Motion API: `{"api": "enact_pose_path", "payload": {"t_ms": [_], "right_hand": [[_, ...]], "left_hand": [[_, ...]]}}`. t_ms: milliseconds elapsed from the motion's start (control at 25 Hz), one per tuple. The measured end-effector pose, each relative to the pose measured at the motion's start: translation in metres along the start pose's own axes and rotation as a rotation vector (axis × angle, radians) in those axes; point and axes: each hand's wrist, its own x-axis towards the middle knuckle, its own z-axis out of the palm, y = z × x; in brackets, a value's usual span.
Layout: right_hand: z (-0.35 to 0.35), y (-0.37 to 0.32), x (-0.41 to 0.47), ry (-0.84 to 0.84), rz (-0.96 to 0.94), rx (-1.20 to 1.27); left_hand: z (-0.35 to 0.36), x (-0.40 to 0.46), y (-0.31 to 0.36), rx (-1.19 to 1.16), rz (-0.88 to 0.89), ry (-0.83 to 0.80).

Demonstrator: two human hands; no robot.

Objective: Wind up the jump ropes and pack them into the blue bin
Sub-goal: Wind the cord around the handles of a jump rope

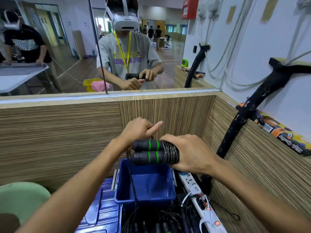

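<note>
**Jump rope, part-wound, held above bin**

Item: jump rope handles (148, 153), two black grips with green rings, laid side by side, cord coiled round one end. Held level just above the blue bin (146, 187).

Right hand (190, 153): closed round the coiled end of the handles.

Left hand (139, 130): curled, forefinger out, pinching the loose cord (132, 179), which hangs down past the bin's front wall to a tangle of further ropes (159, 222) below.

Surroundings: bin lid (101, 207) to the left; power strip (196, 187) to the right; wood-grain partition (58, 132) behind.

Risks, as judged: coils may slip off if the right grip eases; the hanging cord may snag the tangle or the power strip.
</note>
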Motion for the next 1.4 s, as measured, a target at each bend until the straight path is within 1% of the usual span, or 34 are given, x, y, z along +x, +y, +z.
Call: {"api": "enact_pose_path", "payload": {"t_ms": [40,120,200,240,360,480,600,680,720,800,840,920,1000,1120,1200,1280,1360,1400], "right_hand": [[0.002,0.001,-0.001,-0.026,0.005,-0.031],[0.007,-0.001,0.002,-0.057,0.022,-0.104],[0.01,-0.003,0.006,-0.053,0.026,-0.204],[0.01,-0.004,0.007,-0.042,0.032,-0.259],[0.014,-0.008,0.012,-0.056,0.109,-0.338],[0.018,-0.01,0.021,-0.055,0.214,-0.346],[0.01,-0.002,0.03,0.071,0.35,-0.239],[0.008,0.002,0.032,0.164,0.37,-0.189],[0.009,0.002,0.033,0.176,0.376,-0.19],[0.008,0.003,0.037,0.191,0.409,-0.166],[0.006,0.007,0.039,0.203,0.436,-0.154],[0.002,0.012,0.039,0.203,0.449,-0.151],[0.002,0.012,0.035,0.184,0.439,-0.16],[0.002,0.008,0.03,0.187,0.436,-0.116],[0.006,0.007,0.031,0.172,0.425,-0.113],[0.008,0.005,0.033,0.164,0.433,-0.093],[0.006,0.006,0.037,0.199,0.437,-0.067],[0.004,0.005,0.037,0.236,0.423,-0.043]], "left_hand": [[-0.012,0.007,0.006,0.134,0.082,0.026],[-0.026,0.014,0.017,0.344,0.202,0.135],[-0.037,0.014,0.036,0.511,0.299,0.162],[-0.037,0.01,0.045,0.568,0.285,0.165],[-0.027,0.006,0.058,0.505,0.149,0.207],[-0.027,-0.005,0.066,0.397,-0.011,0.275],[-0.012,-0.028,0.076,0.178,-0.161,0.323],[0.0,-0.045,0.078,0.001,-0.245,0.366],[0.005,-0.052,0.078,-0.094,-0.269,0.407],[0.014,-0.06,0.076,-0.239,-0.265,0.494],[0.02,-0.063,0.076,-0.269,-0.248,0.511],[0.031,-0.072,0.076,-0.322,-0.211,0.495],[0.038,-0.078,0.07,-0.495,-0.195,0.48],[0.039,-0.079,0.062,-0.764,-0.228,0.462],[0.037,-0.078,0.063,-0.848,-0.213,0.426],[0.033,-0.078,0.068,-0.88,-0.192,0.408],[0.034,-0.078,0.065,-1.0,-0.193,0.394],[0.035,-0.078,0.06,-1.087,-0.206,0.359]]}}
